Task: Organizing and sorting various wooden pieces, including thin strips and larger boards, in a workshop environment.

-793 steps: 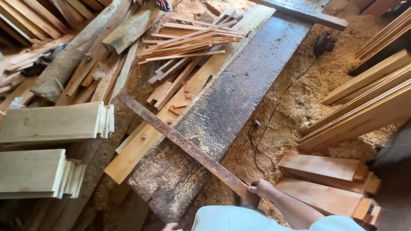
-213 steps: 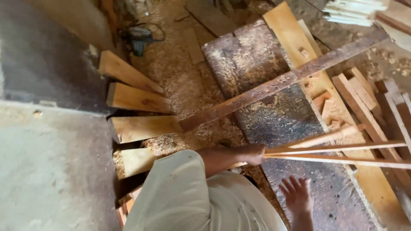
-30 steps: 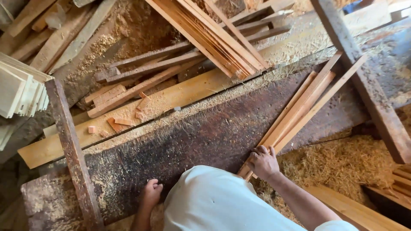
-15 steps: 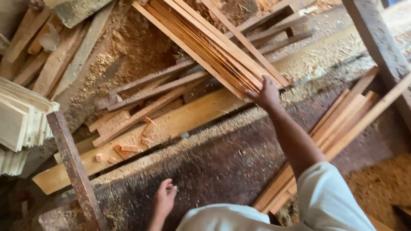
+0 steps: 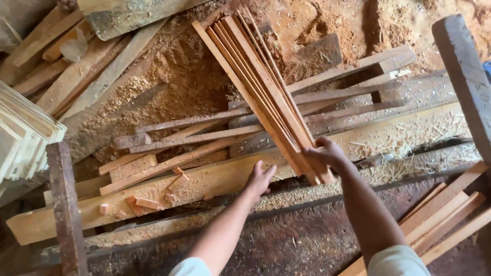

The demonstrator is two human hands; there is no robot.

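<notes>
- Pale, thin boards stacked (image 5: pixel 23 135) at the far left edge, ends fanned out.
- Dark weathered beam (image 5: pixel 66 204) just beside them, standing up toward the camera.
- Long light plank (image 5: pixel 169 191) lying across the middle, strewn with sawdust and small wood offcuts (image 5: pixel 146 203).
- Left hand (image 5: pixel 260 179) open, fingers spread, palm resting on that plank, clamped on nothing.
- Loose reddish battens (image 5: pixel 194 138) scattered behind it over sawdust.
- Bundle of thin reddish strips (image 5: pixel 261 87) raised off the pile, lower ends gathered, upper ends fanning toward the top of the view.
- Right hand (image 5: pixel 327 153) closed round the bundle's lower end, near the left hand but apart from it.
- Dark rough-topped surface (image 5: pixel 307 240) beneath both forearms.
- More reddish strips (image 5: pixel 445 214) lying at lower right on that surface.
- Second dark beam (image 5: pixel 463 76) at the right edge.
</notes>
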